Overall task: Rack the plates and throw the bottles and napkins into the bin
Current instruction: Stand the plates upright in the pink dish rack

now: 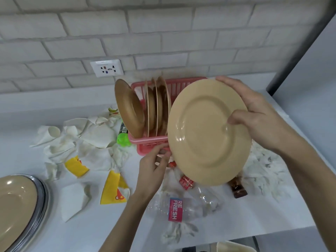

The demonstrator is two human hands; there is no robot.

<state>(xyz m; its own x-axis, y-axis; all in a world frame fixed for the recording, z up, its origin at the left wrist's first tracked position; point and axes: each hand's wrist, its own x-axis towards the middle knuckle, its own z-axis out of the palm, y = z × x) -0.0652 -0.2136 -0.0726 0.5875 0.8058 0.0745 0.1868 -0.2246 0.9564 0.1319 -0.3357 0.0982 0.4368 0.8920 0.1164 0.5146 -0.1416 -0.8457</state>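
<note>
My right hand (258, 115) grips a tan plate (205, 135) by its right rim and holds it tilted above the counter, in front of the pink rack (145, 148). Several tan and brown plates (156, 108) stand on edge in that rack. My left hand (154, 168) touches the rack's near edge, next to the held plate's lower left rim. Crumpled napkins (87, 137) lie left of the rack. A clear bottle (174, 208) with a pink label lies below the plate. A green bottle (122, 135) lies against the rack's left side.
Another tan plate (12, 206) sits on a metal tray at the lower left. Yellow paper wrappers (113, 188) and a brown bottle (238, 188) lie on the white counter. More napkins (265, 171) are at the right. A wall socket (107, 68) is behind. A pale object's rim (234, 247) shows below the counter edge.
</note>
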